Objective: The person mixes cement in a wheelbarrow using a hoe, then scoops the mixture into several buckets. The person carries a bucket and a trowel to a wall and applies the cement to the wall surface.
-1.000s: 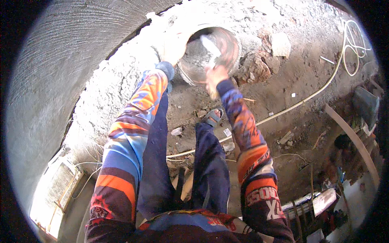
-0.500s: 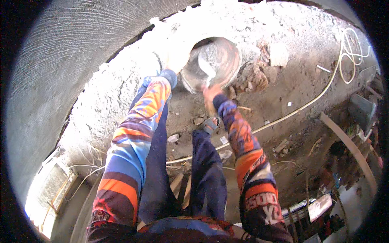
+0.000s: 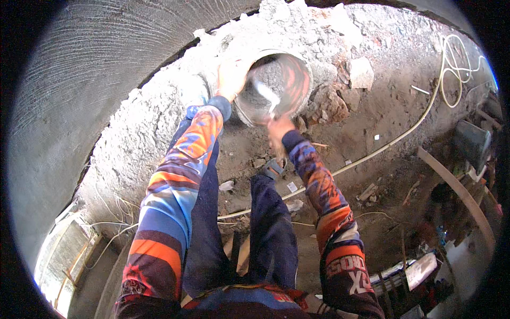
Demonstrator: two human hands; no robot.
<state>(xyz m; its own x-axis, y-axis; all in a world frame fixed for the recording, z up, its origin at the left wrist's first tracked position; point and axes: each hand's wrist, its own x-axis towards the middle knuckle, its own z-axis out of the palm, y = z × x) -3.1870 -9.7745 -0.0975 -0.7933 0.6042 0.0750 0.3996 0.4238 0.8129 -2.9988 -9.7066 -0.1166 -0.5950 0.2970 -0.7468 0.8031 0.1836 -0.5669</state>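
Observation:
A round bucket tilts with its mouth toward me at the foot of a rubble heap. Grey mortar lies inside it. My left hand is closed on the bucket's left rim, its fingertips partly lost in glare. In my right hand, at the near rim, is the handle of a trowel. The trowel's bright blade reaches into the bucket and is smeared by motion. The grip itself is mostly hidden by my fingers.
Pale rubble runs along a grey plastered wall. Broken stones sit right of the bucket. A cream hose crosses the dirt floor, looping at the far right. A curved plank lies at right. My sandalled foot stands below the bucket.
The trowel's blade has shifted slightly left inside the bucket, with my right hand still on its handle. My left hand stays on the rim. The whole view has moved a little.

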